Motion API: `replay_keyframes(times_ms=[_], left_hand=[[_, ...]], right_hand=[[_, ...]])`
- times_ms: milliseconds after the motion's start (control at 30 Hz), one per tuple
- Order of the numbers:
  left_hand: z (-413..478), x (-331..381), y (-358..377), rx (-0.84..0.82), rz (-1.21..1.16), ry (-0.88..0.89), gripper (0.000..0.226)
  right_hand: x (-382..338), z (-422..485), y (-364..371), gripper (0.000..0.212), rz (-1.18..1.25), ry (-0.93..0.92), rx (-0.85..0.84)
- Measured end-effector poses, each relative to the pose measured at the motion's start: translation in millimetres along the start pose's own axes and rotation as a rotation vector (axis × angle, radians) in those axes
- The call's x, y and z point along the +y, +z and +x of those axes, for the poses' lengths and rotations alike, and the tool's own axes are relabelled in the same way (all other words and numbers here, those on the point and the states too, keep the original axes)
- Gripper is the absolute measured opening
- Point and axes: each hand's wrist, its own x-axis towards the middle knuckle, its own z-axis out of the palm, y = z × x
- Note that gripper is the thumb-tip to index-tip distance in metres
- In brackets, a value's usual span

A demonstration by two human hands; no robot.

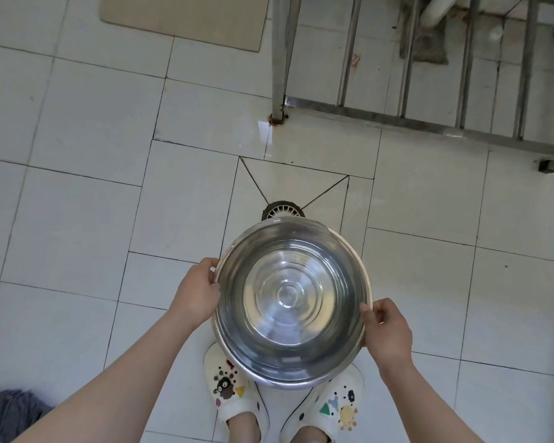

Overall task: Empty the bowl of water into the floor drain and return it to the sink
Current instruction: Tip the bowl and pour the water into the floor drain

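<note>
A large steel bowl (pixel 290 302) with rippling clear water in it is held level above the tiled floor. My left hand (pixel 199 287) grips its left rim and my right hand (pixel 387 334) grips its right rim. Just beyond the bowl's far edge lies the round floor drain (pixel 282 210), its nearer half hidden by the bowl. The sink is not in view.
A steel frame (pixel 397 118) with legs and bars stands at the upper right, a white pipe (pixel 435 11) behind it. A beige mat (pixel 186 17) lies at the top left, a grey fluffy mop (pixel 7 410) at the bottom left. My feet in white clogs (pixel 234 388) stand under the bowl.
</note>
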Motion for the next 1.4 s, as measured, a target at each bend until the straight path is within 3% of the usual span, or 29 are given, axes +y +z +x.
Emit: replay_keyframes(times_ms=[1400], left_hand=[[-3.1, 2.9, 1.2, -0.015, 0.017, 0.011, 0.039]], right_hand=[[0.3, -6.7, -6.6, 0.026, 0.003, 0.041, 0.000]])
